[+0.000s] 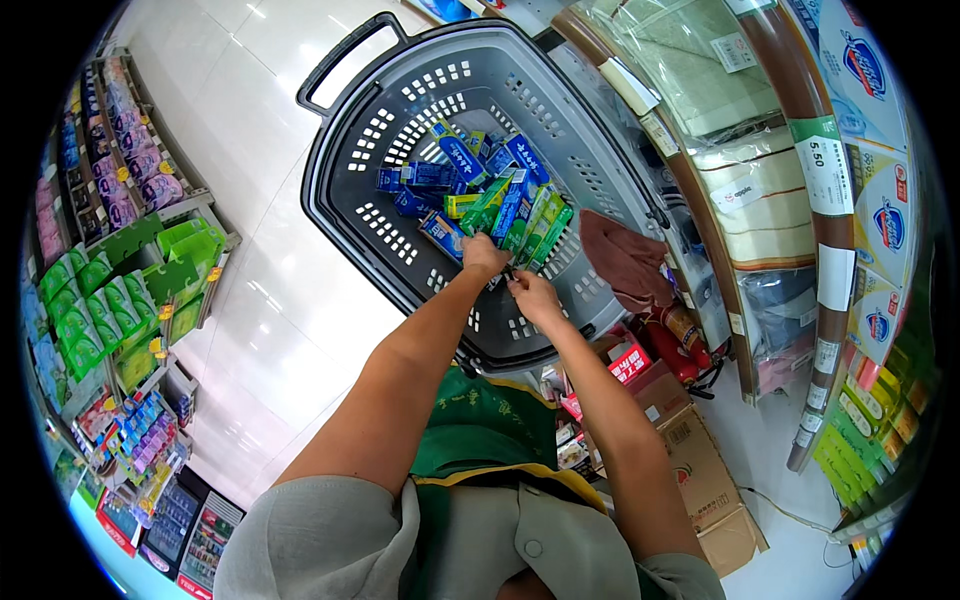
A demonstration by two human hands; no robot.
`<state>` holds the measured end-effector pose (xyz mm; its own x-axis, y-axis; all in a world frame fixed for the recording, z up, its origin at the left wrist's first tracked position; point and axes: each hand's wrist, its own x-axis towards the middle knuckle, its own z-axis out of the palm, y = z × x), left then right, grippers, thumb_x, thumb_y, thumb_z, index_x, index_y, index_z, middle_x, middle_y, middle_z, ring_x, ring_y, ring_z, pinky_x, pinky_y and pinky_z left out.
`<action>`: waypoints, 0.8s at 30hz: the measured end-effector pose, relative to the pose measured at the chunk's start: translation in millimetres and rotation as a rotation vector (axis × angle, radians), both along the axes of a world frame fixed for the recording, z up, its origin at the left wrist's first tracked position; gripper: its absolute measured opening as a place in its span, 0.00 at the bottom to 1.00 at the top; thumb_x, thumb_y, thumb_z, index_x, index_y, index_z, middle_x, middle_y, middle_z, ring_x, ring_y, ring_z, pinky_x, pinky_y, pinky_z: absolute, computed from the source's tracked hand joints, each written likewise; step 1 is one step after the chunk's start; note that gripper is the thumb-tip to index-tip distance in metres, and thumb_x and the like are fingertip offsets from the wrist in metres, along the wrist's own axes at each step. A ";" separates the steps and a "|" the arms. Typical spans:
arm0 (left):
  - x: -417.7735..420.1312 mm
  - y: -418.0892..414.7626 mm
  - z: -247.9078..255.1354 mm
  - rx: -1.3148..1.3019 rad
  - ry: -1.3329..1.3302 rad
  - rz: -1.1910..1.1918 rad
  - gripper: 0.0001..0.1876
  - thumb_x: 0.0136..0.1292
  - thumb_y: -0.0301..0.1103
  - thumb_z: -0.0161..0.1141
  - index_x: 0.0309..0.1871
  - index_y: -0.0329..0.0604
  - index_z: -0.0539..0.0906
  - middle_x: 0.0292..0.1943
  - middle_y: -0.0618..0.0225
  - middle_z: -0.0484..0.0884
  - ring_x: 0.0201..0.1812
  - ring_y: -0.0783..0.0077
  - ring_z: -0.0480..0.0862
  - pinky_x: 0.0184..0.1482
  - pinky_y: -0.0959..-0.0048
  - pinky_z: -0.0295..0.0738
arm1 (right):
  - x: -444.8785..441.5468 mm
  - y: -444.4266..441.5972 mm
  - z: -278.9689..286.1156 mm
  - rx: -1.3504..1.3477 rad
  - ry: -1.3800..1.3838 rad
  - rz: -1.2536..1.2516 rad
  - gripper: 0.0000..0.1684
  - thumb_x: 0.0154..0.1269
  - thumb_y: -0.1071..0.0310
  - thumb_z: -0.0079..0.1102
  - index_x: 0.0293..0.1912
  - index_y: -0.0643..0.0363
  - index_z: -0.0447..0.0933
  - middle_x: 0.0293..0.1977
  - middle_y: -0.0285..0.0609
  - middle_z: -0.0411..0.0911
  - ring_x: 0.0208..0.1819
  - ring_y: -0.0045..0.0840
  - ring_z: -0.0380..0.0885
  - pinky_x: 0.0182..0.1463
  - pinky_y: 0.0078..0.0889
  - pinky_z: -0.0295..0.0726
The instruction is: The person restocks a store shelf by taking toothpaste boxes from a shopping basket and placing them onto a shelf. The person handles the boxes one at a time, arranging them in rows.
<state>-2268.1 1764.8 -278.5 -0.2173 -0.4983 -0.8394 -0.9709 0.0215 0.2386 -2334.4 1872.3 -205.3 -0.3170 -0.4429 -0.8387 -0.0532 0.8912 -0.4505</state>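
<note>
A grey plastic shopping basket (352,217) with perforated walls is before me. Inside lie several toothpaste boxes: blue boxes (459,154) towards the far end and green boxes (551,234) nearer to me. My left hand (486,255) reaches into the basket, at the near end of a green-and-yellow box (487,204) and beside a blue-and-orange box (442,232). Its fingertips are mostly hidden. Close to it on the right, my right hand (535,295) has its thumb and fingers drawn together at a small dark thing between the hands. What either hand grips is unclear.
A brown cloth (626,259) hangs at the basket's right rim, above red fire extinguishers (671,345). Shelves with packaged towels (754,191) rise on the right. A cardboard box (701,472) stands by my right arm. Shelves of green packs (97,307) line the left beyond the tiled floor (285,300).
</note>
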 end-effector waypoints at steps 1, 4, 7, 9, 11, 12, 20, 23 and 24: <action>-1.7 -0.1 1.4 0.002 -0.015 -0.001 0.33 0.44 0.47 0.69 0.47 0.27 0.75 0.51 0.40 0.70 0.55 0.50 0.69 0.54 0.66 0.70 | -1.5 3.0 1.7 -0.006 0.005 -0.018 0.21 0.60 0.60 0.54 0.50 0.62 0.73 0.43 0.50 0.78 0.46 0.37 0.77 0.49 0.32 0.73; 6.6 -9.7 4.3 0.120 0.120 0.175 0.30 0.43 0.46 0.69 0.42 0.26 0.78 0.39 0.44 0.79 0.44 0.49 0.78 0.45 0.66 0.75 | -6.1 19.0 -7.9 -0.014 -0.038 -0.124 0.21 0.60 0.60 0.55 0.48 0.64 0.75 0.42 0.51 0.78 0.45 0.36 0.78 0.48 0.31 0.74; 10.1 -18.5 30.8 0.384 0.222 0.551 0.25 0.47 0.35 0.68 0.44 0.25 0.75 0.35 0.51 0.80 0.33 0.59 0.82 0.34 0.70 0.81 | -14.0 30.6 -11.9 -0.083 -0.075 -0.271 0.21 0.60 0.60 0.55 0.48 0.64 0.74 0.38 0.48 0.80 0.41 0.30 0.79 0.43 0.28 0.75; 21.3 -32.0 54.1 0.647 0.270 0.671 0.25 0.49 0.29 0.65 0.50 0.24 0.71 0.38 0.56 0.78 0.35 0.64 0.82 0.35 0.73 0.83 | -27.5 25.3 13.0 -0.030 -0.241 -0.444 0.23 0.62 0.56 0.55 0.51 0.62 0.72 0.38 0.44 0.79 0.38 0.26 0.78 0.39 0.25 0.76; 34.2 -34.9 89.7 0.614 0.346 0.594 0.21 0.51 0.26 0.63 0.47 0.24 0.72 0.37 0.57 0.78 0.33 0.66 0.82 0.35 0.75 0.83 | -41.5 24.2 28.3 -0.052 -0.346 -0.590 0.25 0.63 0.54 0.54 0.54 0.60 0.70 0.39 0.43 0.77 0.38 0.26 0.78 0.37 0.25 0.77; 40.0 -38.0 110.8 0.611 0.372 0.555 0.21 0.51 0.26 0.63 0.47 0.24 0.72 0.37 0.57 0.78 0.33 0.67 0.81 0.35 0.75 0.83 | -47.6 26.9 30.0 -0.067 -0.401 -0.623 0.32 0.63 0.47 0.52 0.58 0.59 0.65 0.47 0.49 0.73 0.41 0.30 0.77 0.39 0.29 0.78; 60.0 -48.8 272.1 -0.409 0.893 -0.442 0.25 0.42 0.21 0.62 0.49 0.41 0.75 0.45 0.54 0.77 0.49 0.55 0.76 0.51 0.66 0.73 | -90.5 16.2 139.0 -0.319 -0.999 -0.909 0.46 0.56 0.26 0.36 0.57 0.56 0.66 0.43 0.51 0.76 0.42 0.38 0.77 0.39 0.33 0.80; 56.6 -52.4 321.4 -0.621 1.037 -0.651 0.25 0.42 0.19 0.60 0.49 0.44 0.76 0.56 0.52 0.69 0.59 0.51 0.67 0.59 0.63 0.66 | -95.4 24.7 171.4 -0.499 -1.059 -0.818 0.42 0.59 0.30 0.38 0.53 0.60 0.68 0.42 0.50 0.76 0.42 0.37 0.77 0.41 0.33 0.80; 53.6 -52.2 335.0 -0.690 1.059 -0.681 0.25 0.42 0.19 0.60 0.49 0.45 0.76 0.56 0.52 0.68 0.59 0.50 0.67 0.59 0.62 0.66 | -94.0 23.9 185.1 -0.513 -1.003 -0.870 0.34 0.62 0.39 0.47 0.52 0.61 0.68 0.42 0.49 0.76 0.39 0.35 0.78 0.40 0.33 0.81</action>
